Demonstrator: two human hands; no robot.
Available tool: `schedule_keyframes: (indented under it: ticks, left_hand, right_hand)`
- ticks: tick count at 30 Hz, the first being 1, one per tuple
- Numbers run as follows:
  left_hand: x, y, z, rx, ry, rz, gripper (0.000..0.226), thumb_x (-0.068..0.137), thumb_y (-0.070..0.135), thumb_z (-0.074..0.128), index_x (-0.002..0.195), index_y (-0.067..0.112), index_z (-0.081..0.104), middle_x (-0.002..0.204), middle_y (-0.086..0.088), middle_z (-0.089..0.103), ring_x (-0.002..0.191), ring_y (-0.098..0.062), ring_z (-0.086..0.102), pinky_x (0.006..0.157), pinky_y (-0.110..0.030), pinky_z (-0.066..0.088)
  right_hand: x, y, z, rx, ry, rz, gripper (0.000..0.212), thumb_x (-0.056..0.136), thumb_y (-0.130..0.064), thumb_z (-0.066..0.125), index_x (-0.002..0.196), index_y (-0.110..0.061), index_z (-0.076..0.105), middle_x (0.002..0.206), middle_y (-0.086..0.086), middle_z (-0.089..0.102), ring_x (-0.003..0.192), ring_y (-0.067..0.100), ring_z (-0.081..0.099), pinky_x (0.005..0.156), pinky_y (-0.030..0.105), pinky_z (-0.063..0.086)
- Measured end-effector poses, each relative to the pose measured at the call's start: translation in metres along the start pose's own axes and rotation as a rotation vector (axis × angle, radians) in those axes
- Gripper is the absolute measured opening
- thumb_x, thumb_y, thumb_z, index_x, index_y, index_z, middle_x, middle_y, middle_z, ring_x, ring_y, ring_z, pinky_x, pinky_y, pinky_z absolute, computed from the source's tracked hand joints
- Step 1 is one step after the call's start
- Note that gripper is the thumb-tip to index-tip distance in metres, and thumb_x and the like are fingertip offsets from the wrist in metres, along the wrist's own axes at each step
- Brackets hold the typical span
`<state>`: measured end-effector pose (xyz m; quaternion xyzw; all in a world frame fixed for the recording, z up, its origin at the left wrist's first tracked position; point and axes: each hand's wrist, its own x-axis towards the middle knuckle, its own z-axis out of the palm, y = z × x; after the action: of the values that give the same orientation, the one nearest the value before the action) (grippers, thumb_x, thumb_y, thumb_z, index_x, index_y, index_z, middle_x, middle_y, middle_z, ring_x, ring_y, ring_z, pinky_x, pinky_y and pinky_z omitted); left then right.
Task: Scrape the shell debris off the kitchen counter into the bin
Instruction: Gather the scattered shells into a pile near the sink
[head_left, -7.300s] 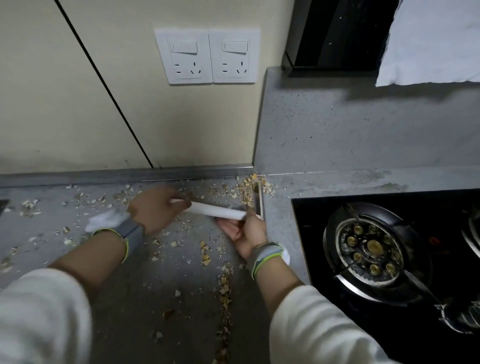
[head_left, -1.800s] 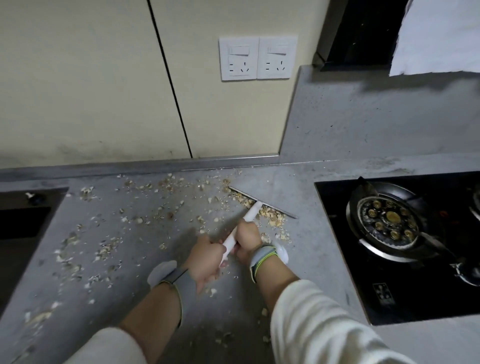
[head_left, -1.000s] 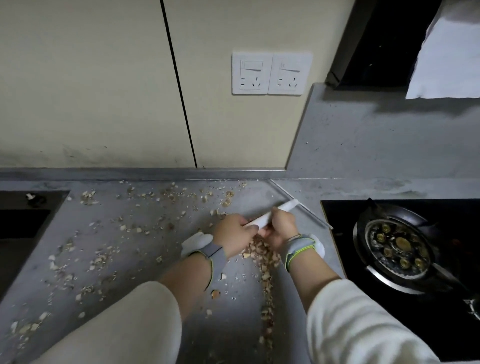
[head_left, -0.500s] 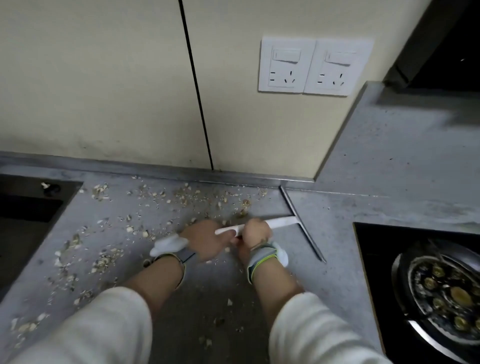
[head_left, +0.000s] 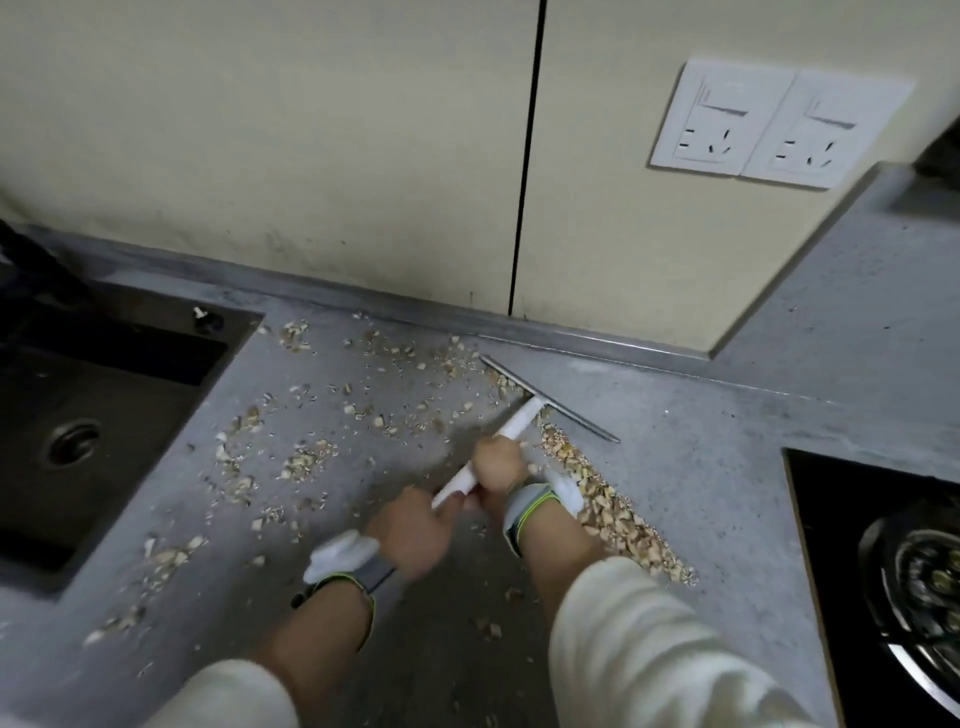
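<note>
A white-handled scraper with a thin metal blade lies angled on the grey counter. My right hand grips the handle's middle. My left hand holds the handle's near end. Shell debris is scattered over the counter left of the blade. A dense strip of shell pieces runs from the blade toward me on the right of my right wrist. No bin is in view.
A dark sink is set into the counter at the left. A black gas hob sits at the right. The wall with two sockets stands behind; a raised grey ledge is at back right.
The scraper has turned and its blade now lies on the counter nearer the back wall, with debris against it. The camera has moved closer and to the left, bringing the sink into view.
</note>
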<state>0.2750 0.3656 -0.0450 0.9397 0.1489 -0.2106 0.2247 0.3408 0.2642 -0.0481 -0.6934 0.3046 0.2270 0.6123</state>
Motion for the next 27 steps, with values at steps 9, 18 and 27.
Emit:
schedule_keyframes:
  ticks: [9,18,27]
  left_hand:
    - [-0.059,0.005,-0.04,-0.314,-0.314,0.145,0.048,0.08,0.052,0.059,0.061,0.01,0.068,0.048,-0.005,0.062,0.037,-0.019,0.052,0.044,-0.023,0.039]
    - [-0.026,0.058,-0.045,-0.233,-0.199,0.292,0.032,0.091,0.041,0.053,0.074,0.016,0.061,0.069,-0.004,0.063,0.055,-0.019,0.053,0.059,-0.03,0.041]
    - [0.018,0.08,-0.023,-0.063,-0.153,0.266,0.035,0.092,0.042,0.048,0.077,0.013,0.061,0.081,-0.011,0.063,0.078,-0.031,0.06,0.061,-0.03,0.037]
  right_hand:
    - [-0.055,0.011,-0.015,0.006,-0.053,0.016,0.041,0.098,-0.015,0.04,0.131,0.007,0.047,0.125,0.03,0.055,0.113,0.043,0.058,0.084,0.043,0.05]
    - [-0.033,-0.007,-0.069,0.512,0.147,-0.029,0.023,0.098,-0.01,0.038,0.076,-0.007,0.042,0.073,0.012,0.044,0.064,0.028,0.051,0.062,0.043,0.05]
    - [0.022,-0.007,-0.067,0.482,0.22,0.037,0.021,0.092,-0.007,0.035,0.073,-0.009,0.044,0.082,0.018,0.052,0.068,0.032,0.056,0.06,0.044,0.054]
